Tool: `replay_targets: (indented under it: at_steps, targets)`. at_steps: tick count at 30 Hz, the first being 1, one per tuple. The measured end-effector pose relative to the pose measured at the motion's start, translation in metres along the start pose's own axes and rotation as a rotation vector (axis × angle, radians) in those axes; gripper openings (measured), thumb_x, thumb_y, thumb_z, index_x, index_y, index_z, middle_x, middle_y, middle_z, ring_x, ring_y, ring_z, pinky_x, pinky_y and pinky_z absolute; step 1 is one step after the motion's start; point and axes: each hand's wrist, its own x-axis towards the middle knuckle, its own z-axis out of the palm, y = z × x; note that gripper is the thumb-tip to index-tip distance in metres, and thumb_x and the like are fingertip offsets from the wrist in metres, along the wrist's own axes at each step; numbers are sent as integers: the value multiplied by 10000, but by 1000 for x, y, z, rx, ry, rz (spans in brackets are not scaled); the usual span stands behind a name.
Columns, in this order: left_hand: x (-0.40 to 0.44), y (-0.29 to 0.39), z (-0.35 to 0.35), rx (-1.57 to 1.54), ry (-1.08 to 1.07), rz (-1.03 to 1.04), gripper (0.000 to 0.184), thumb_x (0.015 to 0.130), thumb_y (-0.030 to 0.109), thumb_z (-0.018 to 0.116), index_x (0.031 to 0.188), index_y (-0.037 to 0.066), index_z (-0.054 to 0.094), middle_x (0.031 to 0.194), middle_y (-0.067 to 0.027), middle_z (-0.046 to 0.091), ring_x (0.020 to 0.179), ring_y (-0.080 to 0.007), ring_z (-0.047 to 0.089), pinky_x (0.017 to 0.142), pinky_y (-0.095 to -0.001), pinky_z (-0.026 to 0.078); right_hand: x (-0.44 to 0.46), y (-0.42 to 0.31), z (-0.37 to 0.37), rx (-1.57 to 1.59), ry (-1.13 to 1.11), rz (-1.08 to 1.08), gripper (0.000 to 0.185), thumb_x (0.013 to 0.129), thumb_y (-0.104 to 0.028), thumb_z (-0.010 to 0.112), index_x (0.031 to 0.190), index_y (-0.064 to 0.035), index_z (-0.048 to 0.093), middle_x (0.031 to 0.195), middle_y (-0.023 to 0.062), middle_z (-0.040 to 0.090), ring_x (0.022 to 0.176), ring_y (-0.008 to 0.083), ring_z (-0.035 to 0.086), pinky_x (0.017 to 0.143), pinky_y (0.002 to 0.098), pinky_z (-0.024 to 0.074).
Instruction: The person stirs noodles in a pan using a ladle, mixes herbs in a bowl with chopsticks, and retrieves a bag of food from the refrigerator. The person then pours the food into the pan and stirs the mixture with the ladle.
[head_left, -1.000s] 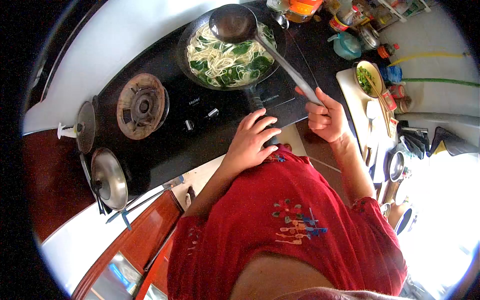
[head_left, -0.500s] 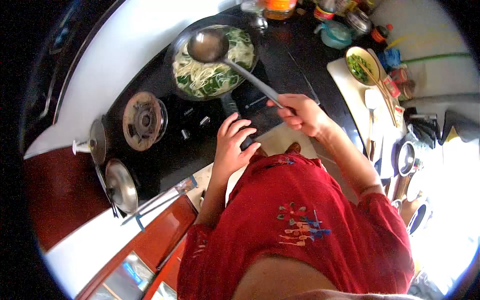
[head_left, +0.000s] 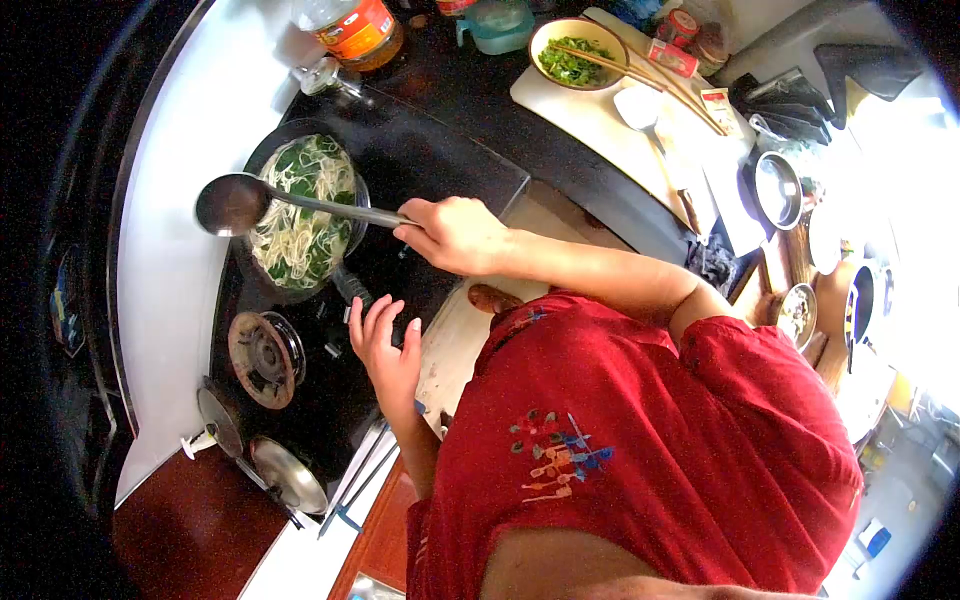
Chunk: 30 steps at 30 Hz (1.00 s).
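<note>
My right hand (head_left: 456, 234) is closed round the handle of a metal ladle (head_left: 232, 205). The ladle's bowl hangs over the left rim of a dark pan (head_left: 262, 165), which sits on the stove. Noodles with green leaves (head_left: 305, 215) fill the pan, and the ladle's shaft crosses above them. Just below the end of the pan's handle (head_left: 352, 287) is my left hand (head_left: 388, 350), its fingers apart and holding nothing. I cannot tell whether its fingertips touch that handle.
Beside the pan is a bare burner (head_left: 262, 358); two lids (head_left: 288, 475) lie past it. An oil bottle (head_left: 362, 35) stands behind. On the right, a cutting board (head_left: 590, 120) carries a bowl of chopped greens (head_left: 572, 68), chopsticks (head_left: 690, 95) and a white spatula (head_left: 640, 105).
The view has turned toward the right side of the kitchen. My right hand has carried the ladle from over the noodles to the pan's left rim. My left hand stays open near the pan handle.
</note>
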Motion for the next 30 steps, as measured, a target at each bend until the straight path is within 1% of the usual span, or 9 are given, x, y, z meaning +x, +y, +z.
replay_targets:
  at_steps: [5,9,15,19,20,21,24,26,30]
  targets:
    - [11,32,2,-45,28,52,243,745,106,622,974,34,584,1084,-92,567,1119,-310,452,975,-437,294,-10,18,-15,-6,313,-171,311,812,-277,584,987,-24,540,792,175,600,716,331,600,614,389,481]
    - [22,57,15,-373,-78,18,234,753,62,614,978,10,575,1016,-126,592,1001,-300,534,885,-389,397,-16,34,-23,-12,329,-111,302,801,-278,597,964,-26,559,798,163,605,740,340,596,651,389,478]
    - [25,84,45,-364,-244,24,225,779,87,618,989,11,588,943,-144,616,870,-280,594,774,-340,461,-76,78,-75,150,369,-33,316,786,-327,621,970,-72,586,742,143,612,659,294,615,593,368,480]
    - [25,98,65,-386,-322,39,207,776,40,600,977,-6,590,910,-125,634,832,-218,610,774,-304,464,-155,117,-131,25,463,192,420,739,-406,678,925,-37,609,758,121,633,685,188,623,639,314,497]
    - [26,100,70,-389,-355,45,210,778,60,605,978,-1,588,914,-128,630,835,-234,608,766,-312,467,-179,127,-145,-30,448,339,457,720,-439,689,897,-26,607,720,104,619,655,155,593,602,304,484]
    - [27,103,76,-391,-388,50,215,780,79,611,979,4,587,917,-132,626,839,-250,606,758,-321,470,-203,143,-154,-82,523,267,438,727,-408,697,871,-8,590,665,55,577,597,129,521,541,279,426]
    - [35,120,90,-388,-442,116,216,779,97,614,975,9,585,925,-138,621,848,-264,605,749,-328,474,-283,157,-182,-267,590,591,411,730,-380,694,816,5,578,593,78,532,564,140,490,547,293,425]
    - [41,135,99,-388,-466,173,215,776,90,614,972,7,587,922,-135,623,845,-250,609,751,-319,474,-336,186,-185,-433,650,722,413,713,-413,697,795,-26,581,654,137,582,569,229,561,557,330,450]
    - [57,169,118,-383,-523,297,223,768,82,617,978,8,591,921,-128,625,839,-232,612,755,-304,475,-379,208,-178,-657,832,700,390,704,-385,715,759,-32,558,624,117,579,565,241,574,536,331,454]
